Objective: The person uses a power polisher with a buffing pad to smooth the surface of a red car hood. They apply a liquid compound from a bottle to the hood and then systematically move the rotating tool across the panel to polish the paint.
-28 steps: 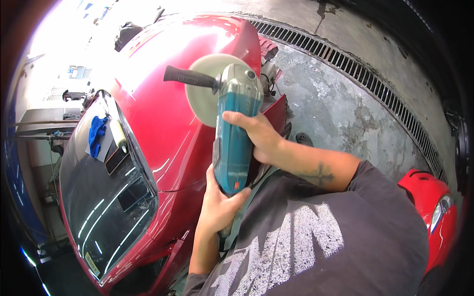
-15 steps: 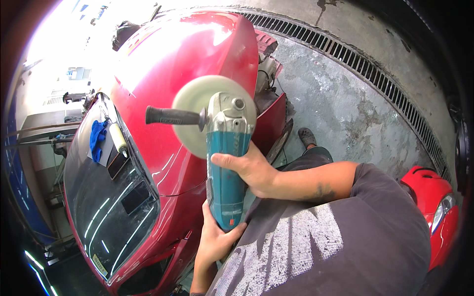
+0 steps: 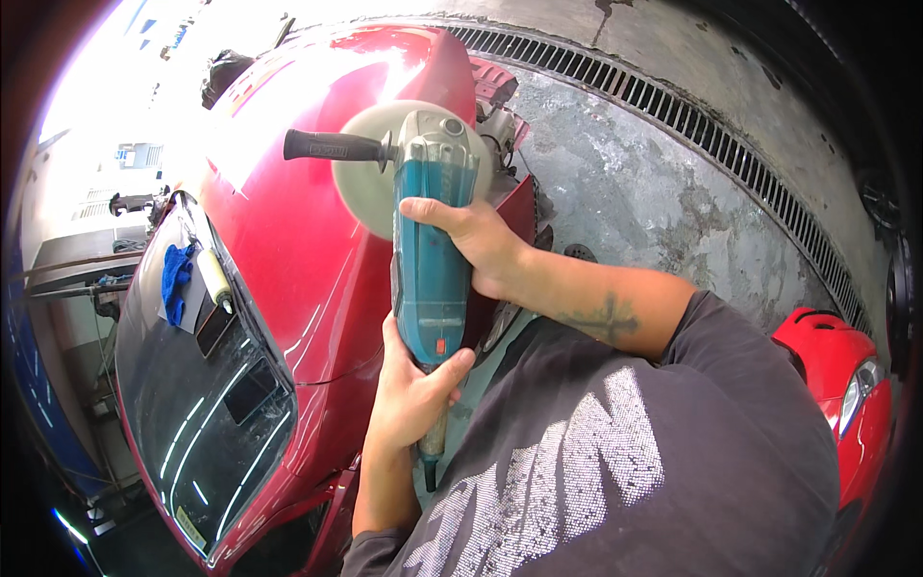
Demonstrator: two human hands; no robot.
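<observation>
A teal polisher (image 3: 433, 260) with a grey metal head lies lengthwise in both my hands. My right hand (image 3: 481, 245) wraps around its body just behind the head, thumb across the top. At the rear, my left hand (image 3: 413, 389) grips the tail end, where a dark cord runs downward. The black side handle (image 3: 336, 145) sticks out to the left, untouched. A round whitish pad (image 3: 358, 183) shows beneath the head, over the red car's (image 3: 279, 221) hood edge. I cannot tell whether the pad touches the paint.
On the windshield (image 3: 192, 423) lie a blue cloth (image 3: 176, 284), a pale bottle (image 3: 214, 279) and flat dark pieces. Exposed parts show at the car's front corner. A long floor grate (image 3: 692, 120) curves across the concrete. Another red car part with a headlight (image 3: 859, 396) is at right.
Both hands and the polisher have moved farther away from me, up across the hood edge. More of my left forearm and the cord now shows. The whole view has shifted slightly.
</observation>
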